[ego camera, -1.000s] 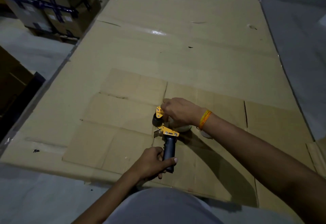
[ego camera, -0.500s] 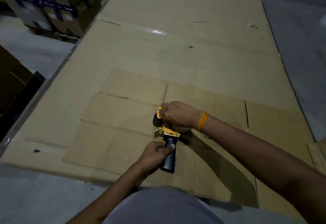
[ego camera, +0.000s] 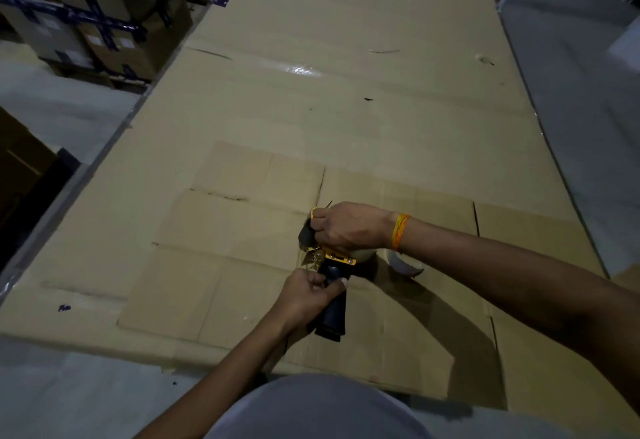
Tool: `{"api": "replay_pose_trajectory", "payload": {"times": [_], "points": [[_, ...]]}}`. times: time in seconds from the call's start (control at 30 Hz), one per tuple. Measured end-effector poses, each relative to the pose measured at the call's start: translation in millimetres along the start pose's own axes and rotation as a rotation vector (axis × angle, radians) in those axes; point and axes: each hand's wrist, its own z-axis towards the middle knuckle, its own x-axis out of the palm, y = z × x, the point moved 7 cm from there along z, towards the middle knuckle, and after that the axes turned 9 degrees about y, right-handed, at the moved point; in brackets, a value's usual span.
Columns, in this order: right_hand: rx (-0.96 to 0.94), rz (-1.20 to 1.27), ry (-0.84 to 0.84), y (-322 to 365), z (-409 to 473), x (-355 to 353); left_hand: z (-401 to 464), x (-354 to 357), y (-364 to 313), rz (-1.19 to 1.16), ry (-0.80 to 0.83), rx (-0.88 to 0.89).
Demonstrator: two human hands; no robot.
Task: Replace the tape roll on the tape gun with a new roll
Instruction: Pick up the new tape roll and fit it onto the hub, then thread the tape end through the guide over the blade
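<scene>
A yellow tape gun (ego camera: 337, 258) with a black handle lies on the flattened cardboard (ego camera: 311, 109) in front of me. My left hand (ego camera: 306, 291) grips the upper part of the black handle. My right hand (ego camera: 349, 227), with an orange thread on the wrist, is closed over the gun's head by the black roller and partly hides a pale tape roll (ego camera: 363, 254) mounted there. Another whitish roll or core (ego camera: 405, 264) lies on the cardboard just under my right wrist, partly hidden.
Cardboard sheets cover the whole work surface, with a smaller unfolded box under the gun. Stacked cartons bound with dark blue tape (ego camera: 93, 19) stand at the far left. Grey floor runs along both sides. My grey shirt (ego camera: 311, 411) fills the bottom edge.
My left hand has slid up the handle from its lower end toward the gun's head. My right hand stays on the head. The view has tilted slightly.
</scene>
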Motion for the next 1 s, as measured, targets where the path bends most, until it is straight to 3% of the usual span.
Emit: {"api": "replay_pose_trajectory", "payload": {"times": [0.2,0.4,0.57,0.7,1.0], "points": [[-0.012,-0.001,-0.011,2.1,-1.1,-0.5,1.2,-4.9,-6.0,0.156,-0.022,-0.036],[0.114,0.095,-0.202,-7.6,12.6,-39.0,-9.6,8.2,-15.6,0.162,-0.034,-0.069],[0.337,0.399,-0.296,-32.5,-12.1,-42.0,-25.8,10.4,-36.5,0.233,-0.119,-0.064],[0.499,0.591,-0.378,-52.2,-45.1,-44.7,-35.5,12.4,-64.8,0.426,-0.171,-0.064],[0.711,0.516,-0.480,-53.1,-110.5,-57.7,-41.8,17.4,-110.8,0.827,-0.194,-0.061]]}}
